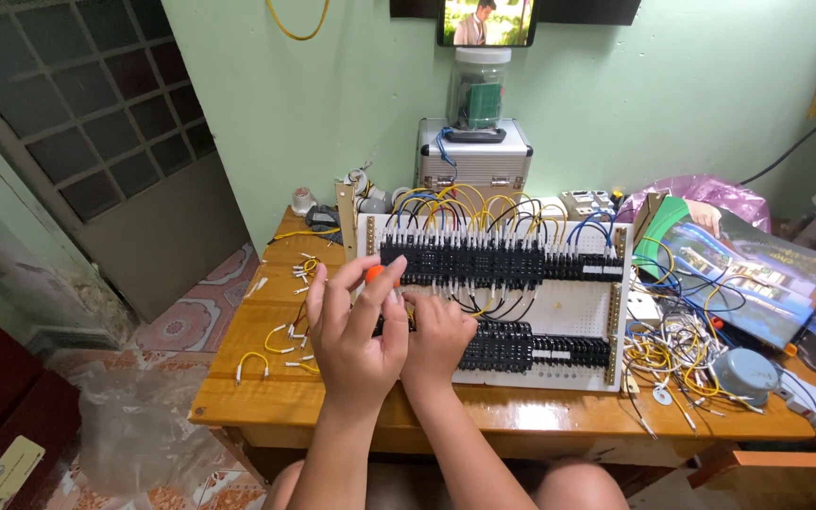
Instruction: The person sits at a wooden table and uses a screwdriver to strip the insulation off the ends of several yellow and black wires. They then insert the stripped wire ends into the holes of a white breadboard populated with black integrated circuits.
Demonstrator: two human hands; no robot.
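Left hand [356,331] raised over the near-left corner of a white perforated panel [573,307], fingers loosely closed round the orange handle of a screwdriver [376,274]; only the smooth plastic tip of the handle visible between thumb and forefinger, long axis seemingly running from the hand down toward the board, shaft and blade hidden. Right hand [436,335] just beside, touching the left, curled tight with fingertips pressed against the lower row of black terminal blocks [521,348]; contents of that grip impossible to tell. Upper row of ribbed black blocks [493,263] running left to right, looped with glossy yellow, blue and black wires. Panel flat on a varnished wooden table [266,401]. Short yellow wire pieces [280,345] scattered left
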